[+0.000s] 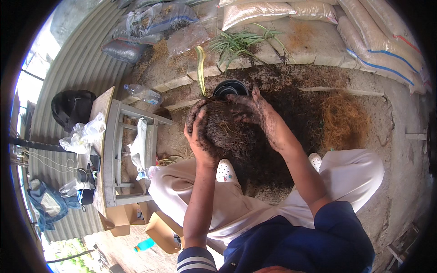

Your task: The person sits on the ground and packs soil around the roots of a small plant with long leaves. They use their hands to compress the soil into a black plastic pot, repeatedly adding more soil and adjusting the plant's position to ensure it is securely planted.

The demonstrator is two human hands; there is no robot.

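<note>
My left hand [201, 136], coated in dark soil, grips the left side of a root ball [227, 128] matted with roots and soil. A long yellow-edged leaf [200, 70] rises beyond it, beside the hand; whether it grows from the root ball I cannot tell. My right hand [252, 109], also soiled, is spread at the root ball's upper right, its fingers apart. Just past the root ball stands a black plastic pot [230, 87], partly hidden by my fingers. Dark soil [273, 163] covers the ground beneath both hands.
Brown fibre [344, 121] is heaped at the right. Cut green leaves [239, 42] lie on the concrete ledge, with filled sacks [259, 13] behind. A plastic bottle [143, 94] lies near a grey wooden stool [117, 153] at the left. Cardboard boxes [165, 232] stand lower left.
</note>
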